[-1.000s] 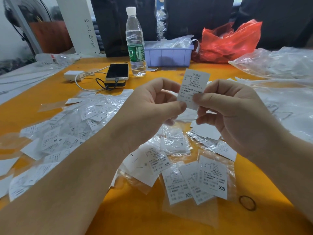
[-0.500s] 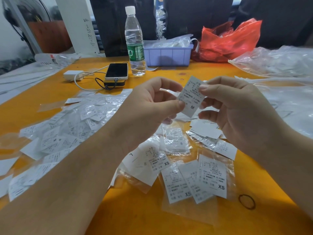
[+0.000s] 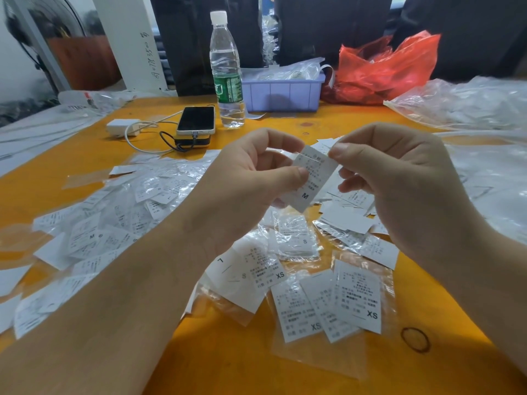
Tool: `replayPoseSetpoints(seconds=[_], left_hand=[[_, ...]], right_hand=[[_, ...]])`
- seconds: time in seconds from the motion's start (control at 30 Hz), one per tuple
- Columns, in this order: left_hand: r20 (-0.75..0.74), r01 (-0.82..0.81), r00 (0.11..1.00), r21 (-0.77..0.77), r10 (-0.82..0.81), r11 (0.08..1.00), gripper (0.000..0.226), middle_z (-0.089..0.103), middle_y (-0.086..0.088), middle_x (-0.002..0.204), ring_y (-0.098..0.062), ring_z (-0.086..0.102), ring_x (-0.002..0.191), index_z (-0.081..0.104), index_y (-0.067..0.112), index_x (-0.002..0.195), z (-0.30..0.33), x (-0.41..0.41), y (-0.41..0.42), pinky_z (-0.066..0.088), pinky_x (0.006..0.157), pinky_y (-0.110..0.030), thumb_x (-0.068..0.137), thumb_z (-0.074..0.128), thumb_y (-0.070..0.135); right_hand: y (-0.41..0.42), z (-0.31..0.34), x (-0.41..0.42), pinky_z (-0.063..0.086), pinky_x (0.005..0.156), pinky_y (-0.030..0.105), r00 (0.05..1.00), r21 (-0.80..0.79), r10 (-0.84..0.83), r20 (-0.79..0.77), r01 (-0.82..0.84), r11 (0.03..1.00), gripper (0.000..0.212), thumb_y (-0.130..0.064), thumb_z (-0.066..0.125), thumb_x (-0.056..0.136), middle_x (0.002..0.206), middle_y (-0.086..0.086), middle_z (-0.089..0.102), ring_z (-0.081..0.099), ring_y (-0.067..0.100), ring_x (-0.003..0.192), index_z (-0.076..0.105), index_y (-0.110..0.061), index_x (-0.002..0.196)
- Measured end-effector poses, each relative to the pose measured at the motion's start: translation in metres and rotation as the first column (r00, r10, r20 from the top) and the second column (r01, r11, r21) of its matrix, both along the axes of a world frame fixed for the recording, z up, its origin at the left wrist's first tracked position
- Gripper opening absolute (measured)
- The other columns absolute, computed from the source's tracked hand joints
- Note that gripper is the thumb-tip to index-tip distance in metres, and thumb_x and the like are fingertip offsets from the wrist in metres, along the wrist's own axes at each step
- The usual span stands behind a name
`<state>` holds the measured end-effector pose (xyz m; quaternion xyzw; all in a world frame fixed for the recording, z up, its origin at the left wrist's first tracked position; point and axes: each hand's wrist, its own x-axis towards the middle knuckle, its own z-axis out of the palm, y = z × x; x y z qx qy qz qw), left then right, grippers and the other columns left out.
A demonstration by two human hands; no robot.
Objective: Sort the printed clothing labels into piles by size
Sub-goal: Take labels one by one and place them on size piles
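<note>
Tilted now, the small white printed paper label [image 3: 309, 178] leans with its top toward one o'clock, where a second ago it stood nearly upright with its lower part covered; the bold M at its bottom corner is plainly readable. The left hand [image 3: 251, 178] pinches the label's left edge between thumb and curled fingers, and the right hand [image 3: 399, 183] pinches its upper right corner with thumb against forefinger. Both hold it in the air above the middle of the orange wooden table [image 3: 228, 366]. With the size read, the likely next step is to drop it on a pile of M labels.

Directly below, at six o'clock, lie fanned white labels marked XS [image 3: 342, 306] on clear plastic sleeves, with a crinkled sleeve holding an S label [image 3: 296, 238] just above them. At nine o'clock spreads a wide loose heap of white labels and sleeves [image 3: 114, 223], at least one showing M, so a move that way looks open, crossing only the person's own left forearm. At three o'clock sit further white labels [image 3: 356, 220], then sheets of clear plastic [image 3: 470, 104]. At twelve o'clock, well apart, stand a clear water bottle [image 3: 226, 72], a black-screened phone [image 3: 196, 120] and a lilac plastic bin [image 3: 282, 92]. A dark rubber band [image 3: 415, 339] lies at five o'clock.
</note>
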<state>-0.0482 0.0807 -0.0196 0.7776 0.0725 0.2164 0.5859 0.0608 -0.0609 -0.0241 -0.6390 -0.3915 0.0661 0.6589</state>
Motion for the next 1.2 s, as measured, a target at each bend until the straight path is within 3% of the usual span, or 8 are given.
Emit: replayPoseSetpoints(seconds=[0.13,0.3,0.47,0.63,0.73,0.83,0.97,1.2], left_hand=[[0.008,-0.015,1.0,-0.01,0.015,1.0,0.019,0.071,0.007,0.074,-0.003,0.067,0.069,0.063,0.026,0.097,0.0002,0.0001,-0.0005,0.049,0.059,-0.013,0.086,0.069,0.011],[0.002,-0.018,1.0,0.009,0.018,1.0,0.02,0.071,0.009,0.075,-0.005,0.067,0.07,0.064,0.027,0.098,-0.0002,0.0002,-0.0003,0.048,0.058,-0.014,0.086,0.069,0.012],[0.021,-0.011,1.0,-0.002,0.011,1.0,0.021,0.068,0.009,0.071,-0.004,0.065,0.066,0.064,0.023,0.1,-0.001,0.0001,-0.0005,0.048,0.057,-0.015,0.084,0.071,0.012],[0.014,-0.012,1.0,0.003,0.012,1.0,0.022,0.069,0.006,0.073,-0.006,0.066,0.067,0.063,0.022,0.102,-0.0002,-0.0004,-0.0008,0.05,0.059,-0.017,0.083,0.073,0.014],[-0.015,-0.004,1.0,0.013,0.005,1.0,0.025,0.071,-0.002,0.081,-0.01,0.068,0.071,0.064,0.02,0.102,0.0001,-0.0004,-0.0024,0.052,0.061,-0.018,0.08,0.073,0.018],[-0.039,0.002,0.999,0.021,-0.001,1.0,0.02,0.071,0.0,0.08,-0.01,0.069,0.072,0.063,0.021,0.1,0.0004,0.0003,-0.0026,0.051,0.062,-0.017,0.083,0.072,0.015],[-0.047,0.013,0.999,0.01,-0.012,1.0,0.02,0.071,0.003,0.077,-0.011,0.068,0.072,0.063,0.021,0.1,0.0003,0.0005,-0.0016,0.051,0.064,-0.022,0.082,0.071,0.014],[-0.035,-0.004,0.999,-0.043,0.002,0.999,0.021,0.071,0.003,0.076,-0.009,0.068,0.07,0.062,0.018,0.102,0.0016,-0.0014,0.0007,0.051,0.059,-0.017,0.085,0.069,0.009]], right_hand=[[0.0008,-0.0027,-0.0046,0.052,0.064,0.036,0.997,-0.039,0.019,0.073,-0.016,0.999,0.02,-0.029,0.063,0.081,0.063,0.003,0.064,0.056,0.015,0.064,0.072,-0.012,0.073],[0.0012,-0.003,-0.003,0.052,0.063,0.027,0.997,-0.063,0.066,0.042,-0.063,0.996,0.024,-0.031,0.063,0.082,0.076,0.017,0.064,0.056,0.013,0.067,0.071,-0.01,0.073],[0.0015,-0.0044,-0.0008,0.054,0.067,0.034,0.997,-0.118,0.068,0.048,-0.062,0.991,0.019,-0.032,0.064,0.079,0.067,-0.001,0.067,0.059,0.012,0.067,0.073,-0.015,0.074],[0.0031,-0.007,0.0001,0.057,0.077,0.05,0.996,-0.191,0.095,-0.001,-0.093,0.977,0.011,-0.028,0.074,0.079,0.078,0.008,0.071,0.064,0.023,0.074,0.075,-0.018,0.076],[0.0026,-0.0048,-0.002,0.056,0.073,0.045,0.992,-0.175,0.122,-0.015,-0.123,0.977,0.016,-0.031,0.073,0.073,0.078,0.01,0.071,0.064,0.032,0.079,0.075,-0.016,0.073],[0.0015,-0.0048,-0.0014,0.055,0.072,0.044,0.993,-0.173,0.121,0.013,-0.117,0.978,0.009,-0.02,0.073,0.082,0.079,0.014,0.071,0.064,0.037,0.083,0.074,-0.013,0.077],[0.0011,-0.0039,-0.0012,0.055,0.07,0.041,0.993,-0.144,0.115,0.004,-0.113,0.983,0.011,-0.017,0.069,0.085,0.079,0.015,0.071,0.064,0.033,0.076,0.073,-0.01,0.078],[0.0022,-0.0005,0.0034,0.053,0.059,0.029,0.945,-0.116,0.242,-0.218,-0.272,0.955,0.019,0.003,0.054,0.088,0.073,0.011,0.065,0.058,0.018,0.064,0.069,-0.003,0.079]])
